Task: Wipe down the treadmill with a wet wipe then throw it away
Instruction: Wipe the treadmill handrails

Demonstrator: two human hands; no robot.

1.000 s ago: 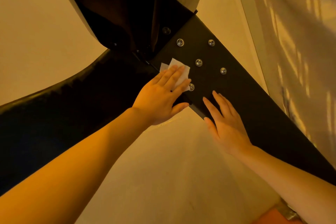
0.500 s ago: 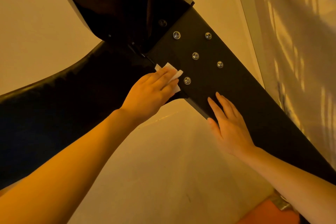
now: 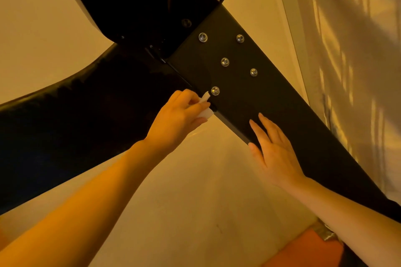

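A crumpled white wet wipe (image 3: 205, 107) touches the black treadmill frame (image 3: 249, 93) just below a silver bolt (image 3: 215, 90).

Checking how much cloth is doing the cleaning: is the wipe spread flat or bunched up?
Bunched up. The left hand grips the wipe in curled fingers; only small white bits poke out.

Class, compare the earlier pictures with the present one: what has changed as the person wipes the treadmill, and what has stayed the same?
The left hand drew the wet wipe down-left off the bolted plate to its edge, fingers curling from flat to bunching it. The right hand stayed flat on the plate.
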